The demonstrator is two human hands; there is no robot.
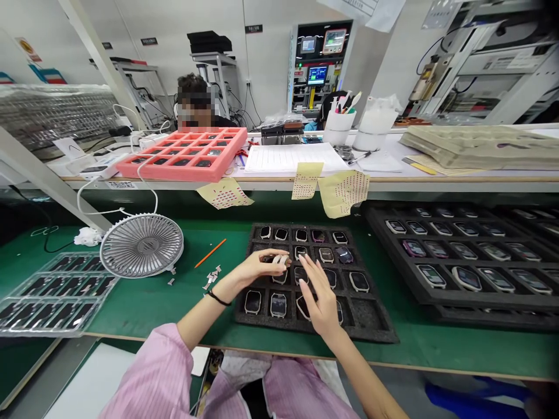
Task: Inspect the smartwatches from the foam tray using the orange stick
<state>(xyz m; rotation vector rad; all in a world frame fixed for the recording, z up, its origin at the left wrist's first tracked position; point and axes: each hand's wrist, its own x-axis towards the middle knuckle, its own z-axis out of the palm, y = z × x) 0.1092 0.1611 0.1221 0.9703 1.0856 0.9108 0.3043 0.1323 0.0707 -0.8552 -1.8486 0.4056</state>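
Observation:
Over the middle of a black foam tray (371, 317), my left hand (257, 265) is closed around a watch case (279, 259), its pale edge showing at the fingertips. My right hand (321, 294) is just to the right, fingers stretched out and apart, above the watches in the tray; I see nothing in it. Square watch cases with dark faces, such as one watch (278, 304) at the front, fill most compartments. The front right compartment holds no watch. Part of the tray's middle and front rows is hidden beneath my hands.
A grey fan (144, 244), an orange stick (210, 253) and small scattered pieces (212, 276) lie left. A clear tray (56, 291) with dark parts is farther left. More foam trays (441, 294) of watches stand right. A pink tray (218, 169) rests on the shelf; a person (196, 105) sits behind.

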